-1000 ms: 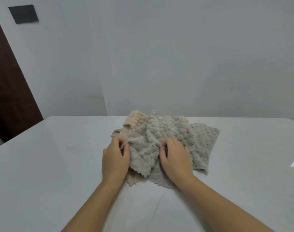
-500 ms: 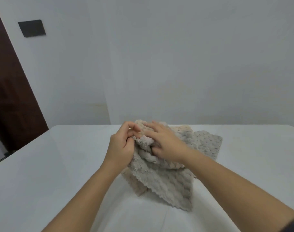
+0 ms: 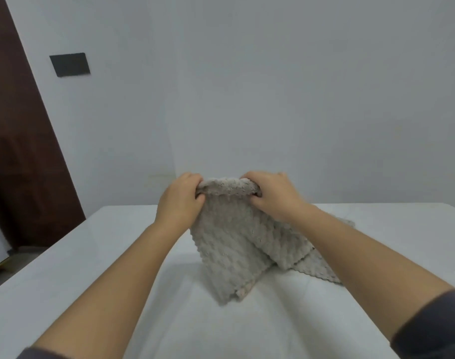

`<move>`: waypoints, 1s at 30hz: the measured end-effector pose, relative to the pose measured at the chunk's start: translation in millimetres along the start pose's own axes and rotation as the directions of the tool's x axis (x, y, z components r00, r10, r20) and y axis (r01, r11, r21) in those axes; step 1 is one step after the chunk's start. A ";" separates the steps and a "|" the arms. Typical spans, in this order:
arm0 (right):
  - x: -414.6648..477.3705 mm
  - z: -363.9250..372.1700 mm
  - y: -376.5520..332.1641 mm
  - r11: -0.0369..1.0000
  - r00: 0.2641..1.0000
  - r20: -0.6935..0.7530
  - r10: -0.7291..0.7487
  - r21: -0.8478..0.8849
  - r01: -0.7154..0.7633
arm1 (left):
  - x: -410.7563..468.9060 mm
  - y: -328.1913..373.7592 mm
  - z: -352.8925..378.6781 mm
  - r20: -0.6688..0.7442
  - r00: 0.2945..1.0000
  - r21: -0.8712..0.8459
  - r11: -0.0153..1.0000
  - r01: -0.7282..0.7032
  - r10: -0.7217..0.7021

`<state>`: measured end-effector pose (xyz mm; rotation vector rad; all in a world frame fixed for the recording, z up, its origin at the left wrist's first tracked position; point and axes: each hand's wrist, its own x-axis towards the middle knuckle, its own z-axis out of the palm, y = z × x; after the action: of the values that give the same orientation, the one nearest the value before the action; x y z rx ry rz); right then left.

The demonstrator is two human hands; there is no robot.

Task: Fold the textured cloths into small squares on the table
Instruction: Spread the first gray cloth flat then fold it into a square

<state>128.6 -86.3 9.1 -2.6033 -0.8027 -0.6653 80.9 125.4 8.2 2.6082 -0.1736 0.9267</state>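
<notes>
Head view: grey cloth (image 3: pixel 229 244) held up by top edge, lower end on tabletop (image 3: pixel 91 268). At its upper corners left hand (image 3: pixel 181 200) and right hand (image 3: pixel 273 195), fingers (image 3: pixel 191 177) clamped on it. Step: probably opening out one cloth; next, lay it flat before folding.

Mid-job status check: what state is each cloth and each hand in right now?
grey textured cloth: held up by its top edge, hanging down, not folded into a square, lower end down at the table.
left hand: grips the cloth's top left corner.
right hand: grips the cloth's top right corner.
second cloth: lies on the table, partly hidden behind the right forearm.
</notes>
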 end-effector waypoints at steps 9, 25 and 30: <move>-32.6 -69.3 -29.5 0.999 0.996 -0.082 0.029 -0.038 -0.032 | -27.8 30.6 -69.6 -0.086 0.996 -0.043 0.999 -0.029 0.026; -235.1 -43.9 -47.9 0.979 0.598 0.776 0.201 -0.186 -0.088 | -205.3 67.1 -39.2 0.804 0.595 0.152 0.971 -0.184 -0.013; -238.9 -47.1 -37.1 0.848 0.198 0.979 0.056 0.059 -0.527 | -208.8 63.4 -41.4 0.980 0.166 0.079 0.977 0.200 -0.113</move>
<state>-83.9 -182.5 -70.0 -2.3968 -0.5088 1.3112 -120.3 81.0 -74.8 2.6053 -0.2273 -1.0251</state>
